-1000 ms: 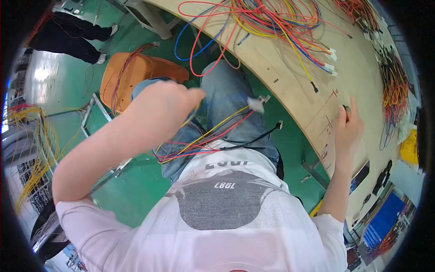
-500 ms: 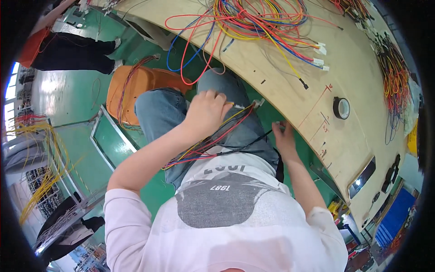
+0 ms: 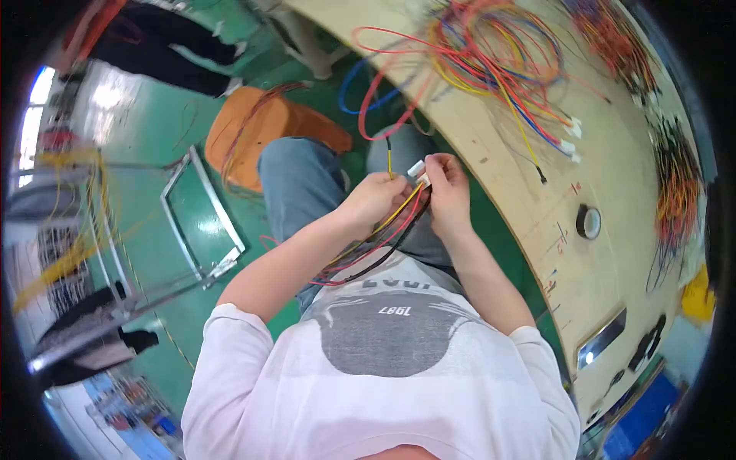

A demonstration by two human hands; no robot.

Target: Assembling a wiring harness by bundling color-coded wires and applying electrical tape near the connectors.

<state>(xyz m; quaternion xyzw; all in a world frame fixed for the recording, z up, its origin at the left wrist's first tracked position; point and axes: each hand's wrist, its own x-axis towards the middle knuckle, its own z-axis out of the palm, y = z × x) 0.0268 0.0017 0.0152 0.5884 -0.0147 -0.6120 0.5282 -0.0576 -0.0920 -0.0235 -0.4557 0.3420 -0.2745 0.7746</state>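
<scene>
By the left hand (image 3: 372,202), a thin yellow wire with a black end (image 3: 390,159) is pinched; by the right hand (image 3: 450,196), a small white plastic connector (image 3: 416,169) is gripped. Red, yellow and black wires (image 3: 405,231) are draped over the lap. On the pale wooden table (image 3: 529,207), a round black tape roll (image 3: 583,221) and multicoloured looped wires (image 3: 461,58) are laid.

Table (image 3: 498,169) looks like matt, pale wood; close to its near edge lies a phone (image 3: 603,337) with glossy, glass-like face. Held wires (image 3: 405,220) show smooth, plastic-like insulation; connector (image 3: 415,168) looks plastic. Floor (image 3: 207,228): smooth, glossy. Frame (image 3: 216,202): shiny metal. Jeans (image 3: 299,180): matt denim. Shirt (image 3: 399,406): matt cloth.
</scene>
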